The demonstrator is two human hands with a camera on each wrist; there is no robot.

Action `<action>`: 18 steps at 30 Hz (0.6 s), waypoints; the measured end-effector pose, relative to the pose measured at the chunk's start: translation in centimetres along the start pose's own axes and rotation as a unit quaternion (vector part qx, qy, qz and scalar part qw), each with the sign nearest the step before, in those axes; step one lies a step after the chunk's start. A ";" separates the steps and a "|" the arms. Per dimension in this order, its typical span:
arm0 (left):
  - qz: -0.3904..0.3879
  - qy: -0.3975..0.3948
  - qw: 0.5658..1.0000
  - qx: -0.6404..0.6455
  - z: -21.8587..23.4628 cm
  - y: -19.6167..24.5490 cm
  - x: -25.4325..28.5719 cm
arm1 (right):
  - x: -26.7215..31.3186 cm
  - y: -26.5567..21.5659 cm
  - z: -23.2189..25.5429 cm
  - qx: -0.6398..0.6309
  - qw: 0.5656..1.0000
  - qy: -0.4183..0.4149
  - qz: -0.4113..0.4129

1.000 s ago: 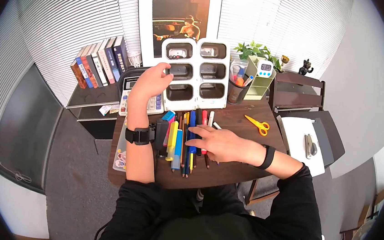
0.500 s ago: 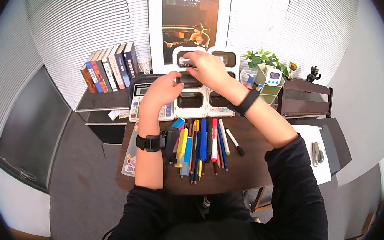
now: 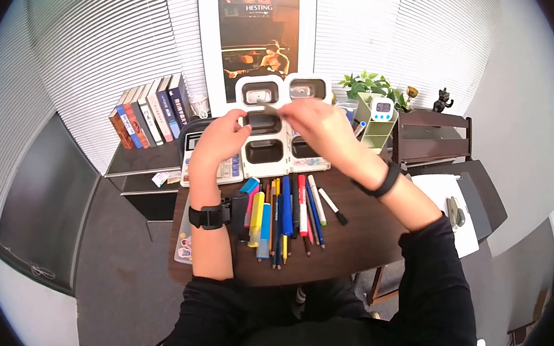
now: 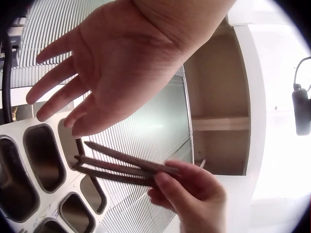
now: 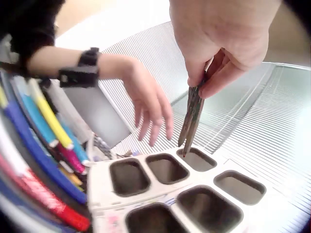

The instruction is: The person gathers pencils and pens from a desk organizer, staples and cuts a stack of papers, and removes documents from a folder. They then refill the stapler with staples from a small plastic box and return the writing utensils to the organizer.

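My right hand pinches pencils, slim dark sticks with pointed tips, in front of the white organizer. In the right wrist view their tips angle down close over one of its compartments. My left hand is beside the organizer's left part, its fingers fairly straight and holding nothing. Nearer on the table, several pens and pencils lie side by side: a blue marker, a red-and-white marker, a yellow highlighter and a light blue highlighter among them.
A calculator lies left of the organizer, partly behind my left hand. On the right stand a green holder and a digital timer. Books are on the side cabinet; a stapler lies on paper at right.
My right hand has gone from the pens on the table up to the top left compartment, then drawn back rightward with pencils pinched. My left hand stays by the organizer.
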State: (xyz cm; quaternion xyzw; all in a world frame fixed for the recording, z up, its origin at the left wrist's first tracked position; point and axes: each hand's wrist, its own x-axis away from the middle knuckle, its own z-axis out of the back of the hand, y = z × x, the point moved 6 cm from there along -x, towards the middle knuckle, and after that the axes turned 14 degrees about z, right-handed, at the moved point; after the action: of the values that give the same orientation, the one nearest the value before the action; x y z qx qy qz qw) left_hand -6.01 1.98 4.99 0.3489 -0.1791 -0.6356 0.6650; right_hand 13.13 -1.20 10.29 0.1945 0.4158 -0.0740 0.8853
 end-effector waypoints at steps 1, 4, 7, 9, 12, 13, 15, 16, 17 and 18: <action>0.005 -0.001 1.000 0.000 0.0 -0.1 0.0 | 1.1 -1.8 1.2 -0.003 1.000 -0.019 0.023; 0.007 0.013 0.999 -0.033 0.3 0.6 0.5 | 5.6 -6.5 1.1 -0.023 0.986 -0.143 0.079; -0.058 -0.002 0.997 0.047 1.7 3.2 2.3 | 9.9 -10.0 -0.5 -0.025 0.961 -0.249 0.120; -0.111 0.027 0.988 0.103 3.0 5.2 4.1 | 11.4 -10.9 -1.2 -0.061 0.961 -0.242 0.118; -0.107 0.003 0.993 0.041 2.9 6.5 5.3 | 12.4 -11.5 -1.9 -0.105 0.956 -0.257 0.089; -0.084 -0.024 0.996 0.009 2.5 6.6 5.9 | 12.3 -11.3 -1.9 -0.128 0.952 -0.270 0.070; -0.076 -0.048 0.986 -0.137 1.2 4.7 6.3 | 11.9 -10.7 -1.5 -0.141 0.948 -0.282 0.035; -0.063 -0.083 0.982 -0.158 0.8 4.0 7.0 | 11.8 -10.3 -0.9 -0.134 0.950 -0.280 0.017; -0.049 -0.117 0.975 -0.181 0.4 3.4 7.6 | 11.8 -9.9 -0.2 -0.128 0.958 -0.258 0.001; 0.029 -0.160 0.965 -0.206 0.1 2.2 8.4 | 11.9 -9.2 0.6 -0.114 0.962 -0.246 -0.015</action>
State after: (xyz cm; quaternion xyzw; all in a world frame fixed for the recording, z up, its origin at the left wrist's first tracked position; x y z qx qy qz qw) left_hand -3.41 -6.30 4.89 0.0928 -0.1587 -0.6870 0.7030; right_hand 18.49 -9.50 -1.13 0.0624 0.1937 -0.0850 0.9754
